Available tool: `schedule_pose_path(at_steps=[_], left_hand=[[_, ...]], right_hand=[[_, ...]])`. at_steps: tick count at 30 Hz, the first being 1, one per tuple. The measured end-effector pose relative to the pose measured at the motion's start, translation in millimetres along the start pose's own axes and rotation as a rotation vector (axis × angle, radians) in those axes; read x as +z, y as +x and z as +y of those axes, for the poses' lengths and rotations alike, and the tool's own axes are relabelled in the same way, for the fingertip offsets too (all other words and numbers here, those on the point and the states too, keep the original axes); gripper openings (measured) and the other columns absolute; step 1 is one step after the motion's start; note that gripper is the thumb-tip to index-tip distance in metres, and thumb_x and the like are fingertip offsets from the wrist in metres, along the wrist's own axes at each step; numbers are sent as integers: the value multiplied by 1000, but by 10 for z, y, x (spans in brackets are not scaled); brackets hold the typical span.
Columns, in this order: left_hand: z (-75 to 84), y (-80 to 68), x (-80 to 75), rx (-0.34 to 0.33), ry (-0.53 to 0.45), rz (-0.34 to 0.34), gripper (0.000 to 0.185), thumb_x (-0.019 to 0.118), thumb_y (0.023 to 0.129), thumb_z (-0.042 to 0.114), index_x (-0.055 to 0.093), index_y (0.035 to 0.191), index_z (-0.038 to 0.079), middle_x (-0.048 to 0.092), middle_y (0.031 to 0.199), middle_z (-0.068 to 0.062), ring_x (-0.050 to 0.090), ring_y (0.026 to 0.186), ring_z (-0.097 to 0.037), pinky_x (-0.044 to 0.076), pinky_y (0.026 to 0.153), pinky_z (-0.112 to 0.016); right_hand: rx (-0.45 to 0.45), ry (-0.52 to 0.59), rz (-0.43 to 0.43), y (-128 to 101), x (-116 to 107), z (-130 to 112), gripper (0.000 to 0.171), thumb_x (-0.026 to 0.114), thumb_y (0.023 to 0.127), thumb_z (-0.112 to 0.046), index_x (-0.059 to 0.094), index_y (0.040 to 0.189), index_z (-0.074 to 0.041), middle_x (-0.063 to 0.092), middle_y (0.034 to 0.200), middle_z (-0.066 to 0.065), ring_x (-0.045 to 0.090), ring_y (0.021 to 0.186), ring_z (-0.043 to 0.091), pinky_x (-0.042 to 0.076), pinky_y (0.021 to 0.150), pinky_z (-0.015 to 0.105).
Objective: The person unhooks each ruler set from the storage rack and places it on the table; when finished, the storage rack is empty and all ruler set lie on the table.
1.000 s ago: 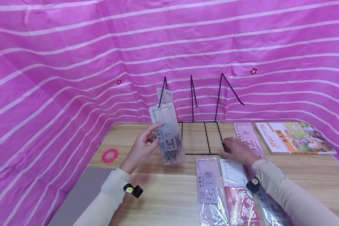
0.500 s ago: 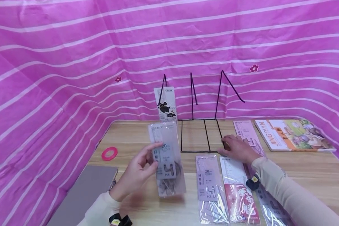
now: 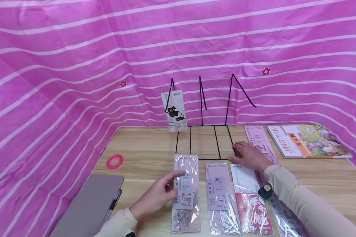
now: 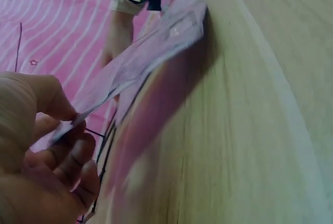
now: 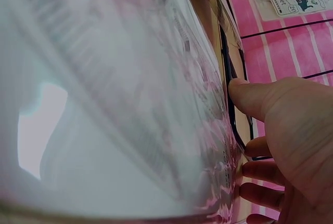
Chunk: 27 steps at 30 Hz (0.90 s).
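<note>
1. A person's left hand (image 3: 155, 197) pinches a clear packet of clips (image 3: 186, 194) between thumb and fingers; the packet lies lengthwise on the wooden table (image 3: 142, 151), just left of a matching pink-carded packet (image 3: 221, 197).
2. The right hand (image 3: 249, 155) rests at the front right corner of a black wire rack (image 3: 204, 141), fingers relaxed and flat, thumb against the wire in the right wrist view.
3. A ruler set with a black cat card (image 3: 174, 111) hangs from the rack's leftmost prong.
4. Elsewhere: a ruler pack (image 3: 250, 200), a picture book (image 3: 308, 141), a pink tape roll (image 3: 115, 161) and a grey laptop (image 3: 89, 207).
</note>
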<state>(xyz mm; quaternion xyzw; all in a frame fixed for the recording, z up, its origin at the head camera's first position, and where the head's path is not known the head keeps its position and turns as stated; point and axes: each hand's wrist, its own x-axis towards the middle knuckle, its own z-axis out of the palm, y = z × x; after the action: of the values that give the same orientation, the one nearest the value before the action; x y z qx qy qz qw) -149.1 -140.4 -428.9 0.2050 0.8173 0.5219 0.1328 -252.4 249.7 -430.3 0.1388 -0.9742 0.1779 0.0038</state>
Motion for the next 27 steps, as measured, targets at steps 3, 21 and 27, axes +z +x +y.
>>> schedule_pose_path(at_steps=[3, 21, 27], left_hand=[[-44, 55, 26, -3, 82, -4, 65, 68, 91, 4, 56, 151, 27, 62, 113, -6, 55, 91, -14, 53, 73, -23], [69, 186, -91, -35, 625, -106, 56, 74, 92, 22, 60, 146, 30, 64, 115, 7, 54, 110, -16, 48, 104, -47], [21, 361, -180, 44, 421, 87, 48, 73, 99, 23, 61, 145, 24, 64, 128, -1, 58, 110, -19, 57, 89, -39]], right_hand=[[-3, -3, 3, -6, -13, 1, 76, 69, 99, -51, 53, 149, 3, 49, 155, 30, 46, 139, 53, 33, 115, 76], [0, -1, 10, 32, 37, 12, 75, 68, 99, -53, 54, 150, 1, 47, 157, 29, 44, 142, 52, 31, 119, 73], [8, 9, 5, 4, 36, 30, 76, 68, 99, -52, 53, 151, 1, 47, 158, 29, 44, 142, 52, 32, 119, 72]])
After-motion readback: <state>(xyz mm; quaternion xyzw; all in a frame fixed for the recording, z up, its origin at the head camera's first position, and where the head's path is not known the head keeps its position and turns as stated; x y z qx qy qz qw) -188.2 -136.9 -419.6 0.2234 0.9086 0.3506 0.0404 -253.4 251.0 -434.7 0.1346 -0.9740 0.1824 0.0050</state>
